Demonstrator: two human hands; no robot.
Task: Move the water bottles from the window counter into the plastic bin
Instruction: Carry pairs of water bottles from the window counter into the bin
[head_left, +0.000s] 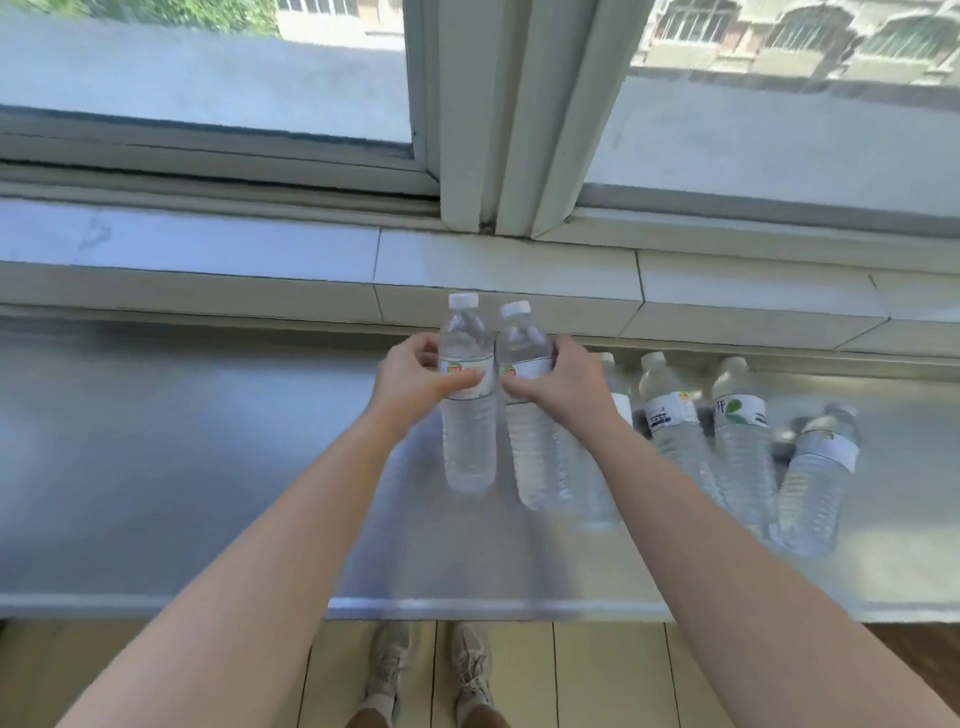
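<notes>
Two clear water bottles with white caps are held upright side by side above the grey window counter (156, 467). My left hand (415, 374) grips the left bottle (467, 441) around its label. My right hand (566, 376) grips the right bottle (537, 457) the same way. Whether the two bottles touch the counter I cannot tell. Several more water bottles stand on the counter to the right: one partly hidden behind my right wrist (615, 384), then others (670, 421), (740, 431), (821, 467). No plastic bin is in view.
A tiled window sill (519, 275) and window frame (493, 130) rise behind the counter. The counter's front edge (493, 605) runs across the lower view. Below it are a wooden floor and the person's shoes (431, 670).
</notes>
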